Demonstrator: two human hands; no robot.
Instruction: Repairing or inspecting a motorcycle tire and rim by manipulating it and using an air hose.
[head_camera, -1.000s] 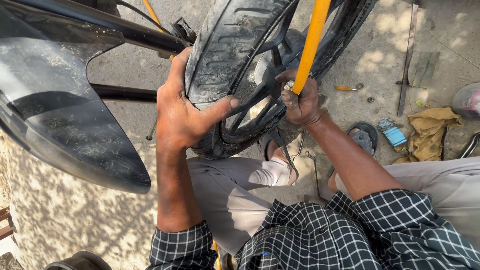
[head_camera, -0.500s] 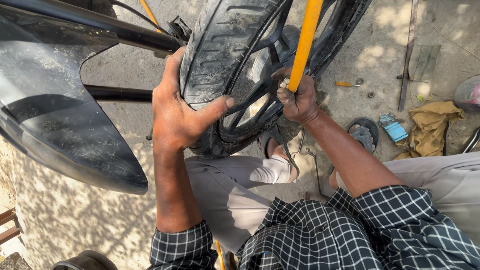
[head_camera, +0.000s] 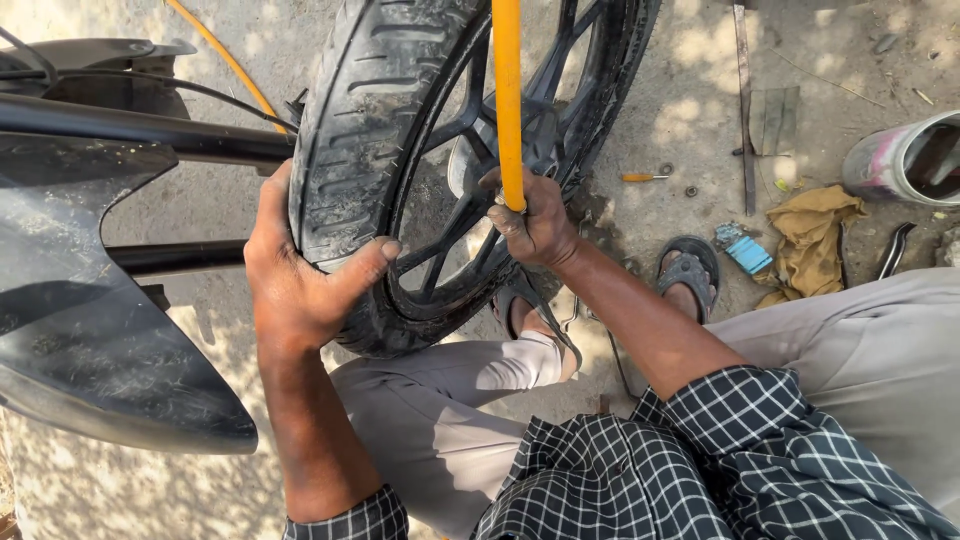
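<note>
Shifted upright since earlier, the yellow hose (head_camera: 507, 100) runs away from the fisted right hand (head_camera: 532, 222); left hand (head_camera: 300, 270) clamps the tyre (head_camera: 365, 140) alongside.

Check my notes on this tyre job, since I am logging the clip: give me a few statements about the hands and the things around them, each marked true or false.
1. The left hand grips the tread of the motorcycle tyre. True.
2. The right hand holds a blue hose. False: it holds a yellow hose.
3. A screwdriver lies on the ground beyond the wheel. True.
4. The tan rag is draped over the tyre. False: it lies on the ground at the right.
5. The person's foot is bare. False: it wears a dark sandal.
</note>
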